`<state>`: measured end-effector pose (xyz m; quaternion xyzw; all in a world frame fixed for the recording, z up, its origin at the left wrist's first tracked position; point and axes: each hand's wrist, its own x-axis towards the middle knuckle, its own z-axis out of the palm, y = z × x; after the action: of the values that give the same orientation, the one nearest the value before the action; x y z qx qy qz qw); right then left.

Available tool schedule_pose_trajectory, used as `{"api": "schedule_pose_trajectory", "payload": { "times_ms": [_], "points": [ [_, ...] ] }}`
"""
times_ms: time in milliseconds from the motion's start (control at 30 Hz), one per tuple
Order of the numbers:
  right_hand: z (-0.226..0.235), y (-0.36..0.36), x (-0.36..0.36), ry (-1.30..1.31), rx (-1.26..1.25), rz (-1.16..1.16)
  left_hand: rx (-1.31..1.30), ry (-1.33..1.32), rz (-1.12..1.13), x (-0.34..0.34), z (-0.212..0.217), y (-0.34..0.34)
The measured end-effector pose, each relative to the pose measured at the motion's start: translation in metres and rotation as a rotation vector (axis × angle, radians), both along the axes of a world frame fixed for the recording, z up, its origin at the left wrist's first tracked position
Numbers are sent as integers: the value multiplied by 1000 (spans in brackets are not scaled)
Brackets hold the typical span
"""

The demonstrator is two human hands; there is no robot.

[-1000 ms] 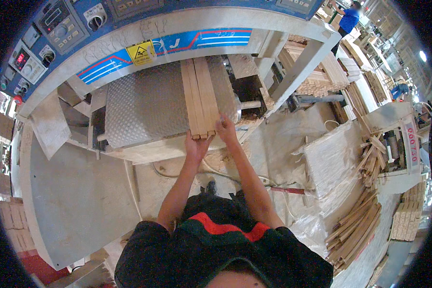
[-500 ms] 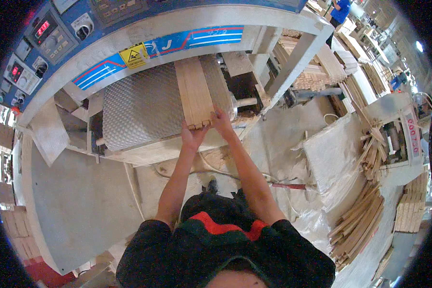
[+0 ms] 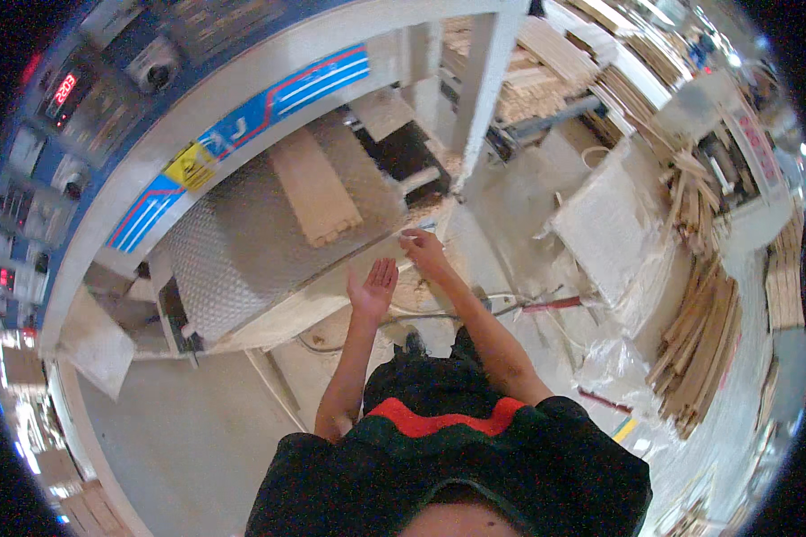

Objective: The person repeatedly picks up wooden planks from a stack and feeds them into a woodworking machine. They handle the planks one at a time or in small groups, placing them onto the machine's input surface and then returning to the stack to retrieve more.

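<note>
A light wooden board, with notches along its near end, lies on the textured grey feed belt of a machine. Neither of my hands touches it. My left hand is off the belt's near edge, palm up, its fingers spread and nothing in it. Beside it on the right, my right hand is close to the wooden front ledge. Its fingers reach leftward, slightly bent and apart, and I see no held thing.
The machine's blue control panel and pale frame arch over the belt. A bundle of thin wood strips rests on the right, near a plastic-wrapped slab. A hose crosses the floor by my feet.
Both hands have let go of the board's near end and drawn back toward me. The board sits farther from my hands on the belt. The view has turned to the right.
</note>
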<state>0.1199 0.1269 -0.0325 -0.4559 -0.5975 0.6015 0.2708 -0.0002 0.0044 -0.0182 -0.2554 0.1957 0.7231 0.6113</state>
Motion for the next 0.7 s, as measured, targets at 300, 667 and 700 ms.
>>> {"api": "schedule_pose_trajectory", "payload": {
  "times_ms": [300,667,700],
  "points": [
    [-16,94,137,-136,78,-307,-246,131,-497,75,-43,47],
    [2,438,272,-372,531,-712,-378,685,-1052,91,-23,147],
    [17,463,271,-390,471,-731,-405,734,-1078,96,-24,151]
  ]
}}
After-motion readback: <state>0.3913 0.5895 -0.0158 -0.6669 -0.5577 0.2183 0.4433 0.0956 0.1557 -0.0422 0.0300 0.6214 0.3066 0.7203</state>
